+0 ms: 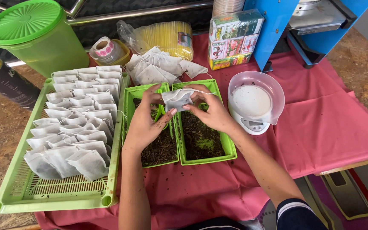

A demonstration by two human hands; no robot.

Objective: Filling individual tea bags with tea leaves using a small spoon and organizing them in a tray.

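Above the two small green trays [201,161] of dark loose leaf, a white filter bag [177,100] is hanging between both hands. Its lower edge is hiding behind the left thumb, and a green scoop under the left hand [143,125] is showing only as a sliver, too covered to make out. The bag is looking thin, papery and softly crumpled, with a fine string trailing off its top. The fingers [172,112] of the left hand are pinching the bag's lower left corner, while the right hand [211,111] is gripping its right side, fingers curled over the top edge. Both hands are dusted with dark crumbs. To the left, a slatted green plastic tray [11,196] is carrying rows of plump filled bags [75,123]. On the pink cloth covering the surface, a white round scale [254,102] is sitting just beside the right tray.
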